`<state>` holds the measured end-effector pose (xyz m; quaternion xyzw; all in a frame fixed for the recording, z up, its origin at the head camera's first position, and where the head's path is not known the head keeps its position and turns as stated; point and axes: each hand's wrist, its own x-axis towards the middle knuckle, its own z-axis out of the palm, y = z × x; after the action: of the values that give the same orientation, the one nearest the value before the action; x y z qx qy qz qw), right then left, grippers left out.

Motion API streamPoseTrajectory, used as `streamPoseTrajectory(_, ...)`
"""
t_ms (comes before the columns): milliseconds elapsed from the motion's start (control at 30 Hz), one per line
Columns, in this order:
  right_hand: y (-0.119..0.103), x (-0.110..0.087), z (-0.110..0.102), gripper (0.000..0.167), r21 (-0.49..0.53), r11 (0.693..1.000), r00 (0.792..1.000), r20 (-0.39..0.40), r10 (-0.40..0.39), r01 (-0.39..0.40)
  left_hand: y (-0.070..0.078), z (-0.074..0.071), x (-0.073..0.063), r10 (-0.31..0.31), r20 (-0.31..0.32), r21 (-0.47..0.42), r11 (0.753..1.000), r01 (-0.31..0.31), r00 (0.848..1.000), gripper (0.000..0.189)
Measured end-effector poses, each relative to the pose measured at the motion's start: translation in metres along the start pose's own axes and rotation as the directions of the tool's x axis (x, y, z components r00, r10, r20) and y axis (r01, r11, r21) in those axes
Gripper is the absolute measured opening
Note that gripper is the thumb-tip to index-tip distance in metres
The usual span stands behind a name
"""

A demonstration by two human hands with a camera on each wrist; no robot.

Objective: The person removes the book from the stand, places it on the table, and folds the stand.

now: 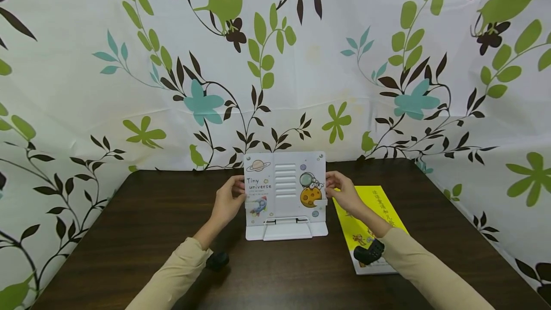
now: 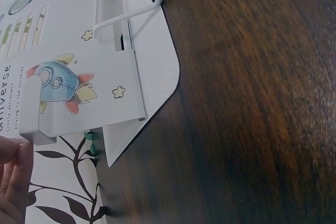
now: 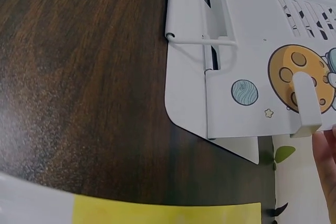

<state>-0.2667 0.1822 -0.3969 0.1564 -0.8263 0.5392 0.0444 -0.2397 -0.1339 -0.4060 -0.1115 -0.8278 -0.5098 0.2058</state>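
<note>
A white book stand (image 1: 284, 190) printed with a rocket, a planet and an astronaut stands tilted back on its base plate (image 1: 319, 229) in the middle of the table. My left hand (image 1: 227, 199) pinches its left edge, close to the small white side clip (image 2: 32, 111). At the opposite edge my right hand (image 1: 346, 196) holds the panel, with fingers partly hidden behind it. The right wrist view shows a second clip (image 3: 307, 103) over the orange moon, just above my fingertips. A white wire bar (image 1: 287, 228) crosses the lower front.
A yellow book (image 1: 370, 204) with a white lower edge lies right of the stand, partly under my right forearm. Dark wood tabletop (image 1: 150, 219) surrounds both. A leaf-and-bird patterned cloth (image 1: 301, 61) hangs behind the table and along its sides.
</note>
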Motion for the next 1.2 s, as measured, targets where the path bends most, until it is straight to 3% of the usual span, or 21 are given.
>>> streamPoseTrajectory(333,0.004,0.011,0.004,0.031,-0.009,1.000,0.999,-0.018,-0.028,0.028,-0.002,-0.006,0.002,0.036,0.003,0.025,0.999,-0.036,0.999,0.039)
streamPoseTrajectory(700,0.004,0.028,0.012,0.029,0.014,1.000,1.000,-0.024,-0.007,0.007,0.003,-0.014,-0.008,-0.004,0.033,0.038,0.999,0.003,0.999,0.038)
streamPoseTrajectory(1200,0.007,0.042,0.024,0.030,0.053,0.994,0.993,-0.070,0.100,-0.096,0.011,-0.012,-0.030,-0.027,0.066,-0.051,0.998,0.031,0.997,0.036)
